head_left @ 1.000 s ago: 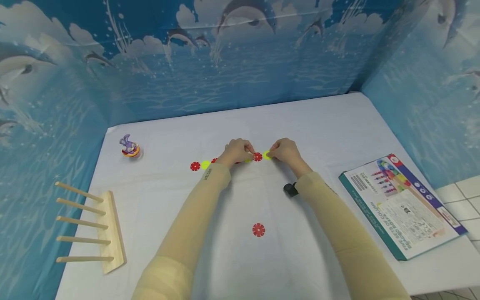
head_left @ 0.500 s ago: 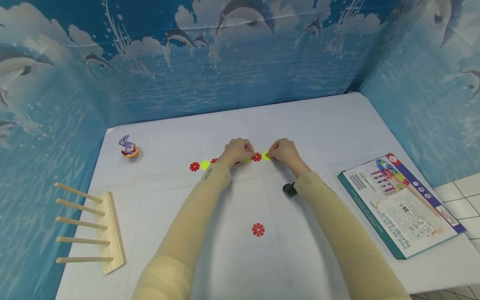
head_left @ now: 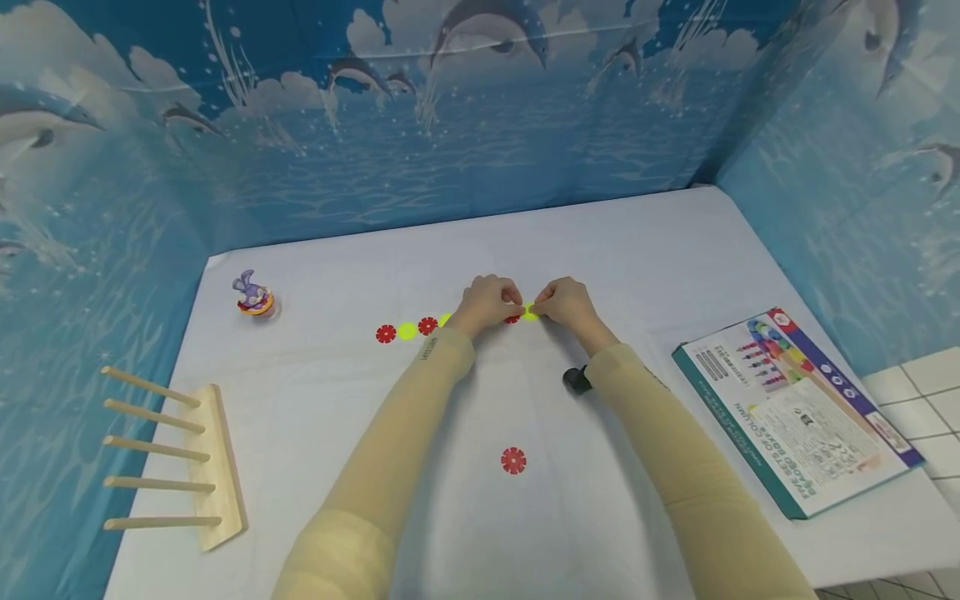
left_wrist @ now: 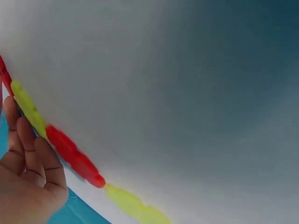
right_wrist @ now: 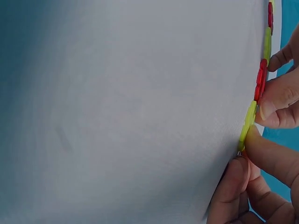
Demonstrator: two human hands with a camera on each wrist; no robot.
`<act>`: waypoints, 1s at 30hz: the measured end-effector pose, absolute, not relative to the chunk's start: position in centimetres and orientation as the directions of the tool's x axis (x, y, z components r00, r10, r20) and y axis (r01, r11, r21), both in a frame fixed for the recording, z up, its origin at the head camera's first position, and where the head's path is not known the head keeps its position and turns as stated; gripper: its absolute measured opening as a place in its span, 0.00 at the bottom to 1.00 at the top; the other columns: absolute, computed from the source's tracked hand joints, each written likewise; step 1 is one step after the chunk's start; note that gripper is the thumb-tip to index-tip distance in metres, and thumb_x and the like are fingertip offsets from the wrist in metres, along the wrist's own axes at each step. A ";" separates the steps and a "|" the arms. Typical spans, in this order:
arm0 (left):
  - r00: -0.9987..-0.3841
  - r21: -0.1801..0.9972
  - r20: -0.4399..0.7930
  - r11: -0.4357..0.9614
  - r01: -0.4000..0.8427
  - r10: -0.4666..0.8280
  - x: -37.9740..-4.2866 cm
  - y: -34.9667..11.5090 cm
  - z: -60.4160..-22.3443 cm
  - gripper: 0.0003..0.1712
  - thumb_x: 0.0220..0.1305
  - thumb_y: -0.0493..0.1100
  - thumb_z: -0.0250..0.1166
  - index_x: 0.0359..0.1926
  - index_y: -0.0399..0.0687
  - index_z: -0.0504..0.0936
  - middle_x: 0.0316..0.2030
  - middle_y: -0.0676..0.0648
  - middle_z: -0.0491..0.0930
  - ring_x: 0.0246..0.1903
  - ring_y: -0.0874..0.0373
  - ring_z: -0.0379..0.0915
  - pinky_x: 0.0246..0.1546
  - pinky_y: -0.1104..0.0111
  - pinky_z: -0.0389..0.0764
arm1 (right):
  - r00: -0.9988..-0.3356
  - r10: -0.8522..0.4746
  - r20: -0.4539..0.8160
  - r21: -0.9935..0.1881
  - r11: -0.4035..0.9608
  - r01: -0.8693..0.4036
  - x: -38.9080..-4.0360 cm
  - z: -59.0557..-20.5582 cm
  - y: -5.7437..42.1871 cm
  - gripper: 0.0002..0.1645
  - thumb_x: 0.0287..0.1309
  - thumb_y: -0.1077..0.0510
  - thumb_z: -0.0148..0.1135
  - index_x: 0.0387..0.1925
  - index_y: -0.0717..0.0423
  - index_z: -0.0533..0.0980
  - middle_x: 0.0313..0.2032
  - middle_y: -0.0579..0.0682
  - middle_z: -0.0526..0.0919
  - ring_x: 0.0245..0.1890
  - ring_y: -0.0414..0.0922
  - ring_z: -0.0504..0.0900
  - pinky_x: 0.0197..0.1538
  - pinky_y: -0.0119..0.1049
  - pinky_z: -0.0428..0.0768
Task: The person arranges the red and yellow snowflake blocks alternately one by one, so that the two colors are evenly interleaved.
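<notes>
A row of alternating red and yellow notched plastic discs runs across the white cloth in the head view, from the red end disc (head_left: 386,334) to the hands. My left hand (head_left: 487,302) pinches a red disc (right_wrist: 260,81) near the row's right end, its thumb by the joint. My right hand (head_left: 568,302) pinches the last yellow disc (right_wrist: 247,123) between thumb and fingers; this disc adjoins the red one edge to edge. In the left wrist view, the left fingers (left_wrist: 49,158) lie along the row. The left hand and sleeve hide its middle in the head view.
A loose red disc (head_left: 513,461) lies nearer the front. On the left stand a wooden peg rack (head_left: 217,475) and a purple rabbit toy (head_left: 253,294). A printed box (head_left: 798,412) lies at right. Something small and black (head_left: 577,381) sits at the right sleeve.
My left hand has slid right along the row, closer to the right hand, uncovering more discs on its left. The right hand keeps its pinch on the yellow disc.
</notes>
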State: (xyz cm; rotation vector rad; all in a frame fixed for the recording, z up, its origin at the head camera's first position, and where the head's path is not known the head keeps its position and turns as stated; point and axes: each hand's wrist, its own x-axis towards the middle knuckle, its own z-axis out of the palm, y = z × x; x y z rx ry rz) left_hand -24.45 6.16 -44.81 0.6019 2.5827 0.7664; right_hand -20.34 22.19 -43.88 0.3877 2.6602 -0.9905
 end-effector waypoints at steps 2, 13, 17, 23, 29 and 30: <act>-0.840 0.582 -0.229 0.760 0.288 0.493 -24.4 6.2 -44.8 0.09 0.63 0.48 0.68 0.41 0.50 0.84 0.44 0.48 0.80 0.50 0.52 0.69 0.58 0.54 0.69 | -0.927 0.149 -0.344 -0.593 0.731 0.338 -20.3 -43.9 22.2 0.11 0.59 0.57 0.67 0.37 0.63 0.81 0.35 0.54 0.80 0.35 0.45 0.74 0.35 0.30 0.71; -0.864 0.628 -0.249 0.752 0.201 0.439 -24.5 6.5 -45.3 0.08 0.61 0.48 0.70 0.40 0.52 0.86 0.37 0.52 0.82 0.44 0.57 0.72 0.53 0.59 0.71 | -0.918 0.147 -0.370 -0.578 0.737 0.351 -20.2 -43.8 22.3 0.15 0.63 0.52 0.62 0.38 0.62 0.81 0.32 0.51 0.80 0.33 0.45 0.73 0.35 0.32 0.70; -0.866 0.637 -0.252 0.748 0.188 0.432 -24.4 6.6 -45.0 0.08 0.61 0.47 0.71 0.39 0.51 0.87 0.35 0.52 0.82 0.42 0.57 0.73 0.53 0.59 0.71 | -0.924 0.129 -0.361 -0.588 0.737 0.333 -19.6 -43.3 22.5 0.19 0.66 0.50 0.59 0.43 0.63 0.80 0.33 0.52 0.80 0.33 0.45 0.73 0.36 0.33 0.70; -0.866 0.632 -0.257 0.753 0.184 0.428 -24.3 6.6 -44.6 0.08 0.61 0.46 0.71 0.40 0.51 0.87 0.35 0.52 0.82 0.41 0.58 0.73 0.54 0.59 0.69 | -0.941 0.039 -0.336 -0.641 0.723 0.258 -17.1 -42.2 22.3 0.17 0.66 0.51 0.59 0.45 0.62 0.78 0.37 0.56 0.84 0.33 0.45 0.79 0.36 0.33 0.73; -0.868 0.619 -0.257 0.762 0.189 0.424 -24.3 6.5 -44.8 0.08 0.60 0.47 0.71 0.39 0.52 0.87 0.33 0.53 0.82 0.38 0.59 0.73 0.50 0.62 0.71 | -0.938 -0.100 -0.332 -0.705 0.686 0.177 -12.7 -41.8 21.3 0.10 0.61 0.54 0.65 0.39 0.58 0.81 0.35 0.53 0.85 0.31 0.44 0.81 0.36 0.33 0.75; -0.869 0.620 -0.258 0.762 0.185 0.422 -24.3 6.4 -44.8 0.08 0.60 0.47 0.71 0.39 0.53 0.87 0.33 0.53 0.82 0.38 0.60 0.73 0.49 0.63 0.71 | -0.934 -0.120 -0.338 -0.707 0.687 0.167 -12.0 -41.9 21.1 0.09 0.60 0.54 0.65 0.38 0.57 0.81 0.33 0.52 0.84 0.31 0.44 0.80 0.36 0.33 0.75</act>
